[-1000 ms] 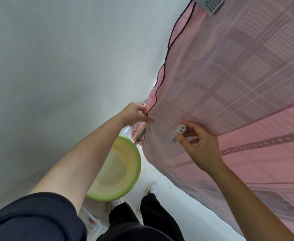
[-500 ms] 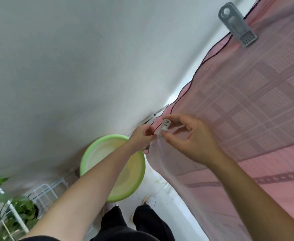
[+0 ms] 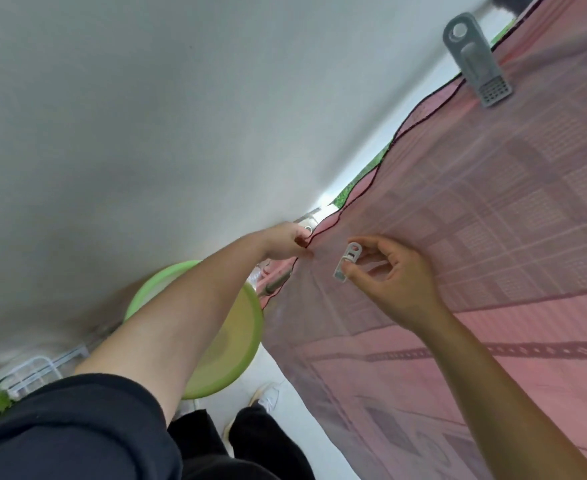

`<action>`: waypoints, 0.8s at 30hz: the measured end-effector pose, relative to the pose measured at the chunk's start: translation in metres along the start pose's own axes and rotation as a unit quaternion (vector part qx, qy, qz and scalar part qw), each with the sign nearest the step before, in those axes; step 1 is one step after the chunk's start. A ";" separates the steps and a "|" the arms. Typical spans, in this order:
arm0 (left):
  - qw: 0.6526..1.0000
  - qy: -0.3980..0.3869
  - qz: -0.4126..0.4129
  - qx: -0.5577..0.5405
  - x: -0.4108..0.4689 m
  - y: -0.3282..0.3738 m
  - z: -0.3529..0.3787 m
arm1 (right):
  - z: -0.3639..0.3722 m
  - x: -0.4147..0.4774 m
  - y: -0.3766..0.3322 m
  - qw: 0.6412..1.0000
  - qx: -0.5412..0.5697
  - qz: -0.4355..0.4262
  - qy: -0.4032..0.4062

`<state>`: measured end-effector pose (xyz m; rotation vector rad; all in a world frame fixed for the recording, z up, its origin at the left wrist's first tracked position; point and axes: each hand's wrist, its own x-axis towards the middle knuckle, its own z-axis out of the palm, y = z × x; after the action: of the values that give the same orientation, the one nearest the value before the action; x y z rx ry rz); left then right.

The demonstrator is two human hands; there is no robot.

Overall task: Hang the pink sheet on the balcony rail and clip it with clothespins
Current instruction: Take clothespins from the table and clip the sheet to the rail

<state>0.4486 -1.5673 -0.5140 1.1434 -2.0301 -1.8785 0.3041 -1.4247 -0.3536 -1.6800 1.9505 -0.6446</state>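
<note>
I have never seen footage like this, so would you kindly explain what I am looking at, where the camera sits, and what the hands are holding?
There is no machine here. A person wears one wide-angle camera on the head, so you look forward and down along their own arms. The left hand pinches the dark-stitched edge of the pink sheet, which hangs beside a pale wall. The right hand pinches a small white clothespin in front of the cloth; it does not look clipped on. A large grey clothespin grips the sheet's edge higher up. Down on the floor sits a green basin, near the person's dark trousers.
</note>
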 end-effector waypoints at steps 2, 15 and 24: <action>0.999 0.026 0.008 0.017 -0.003 -0.007 0.001 | -0.001 0.000 -0.001 1.000 0.003 0.002 -0.001; 0.984 0.173 0.026 -0.026 -0.042 -0.030 0.032 | 0.034 0.075 -0.097 0.994 0.034 -0.068 -0.075; 0.979 0.160 0.009 -0.126 -0.042 -0.035 0.031 | 0.068 0.135 -0.077 0.924 -0.289 -0.084 -0.236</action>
<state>0.4753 -1.5147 -0.5362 1.2544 -1.5780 -1.7474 0.3887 -1.5710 -0.3650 -2.1110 1.7349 0.3174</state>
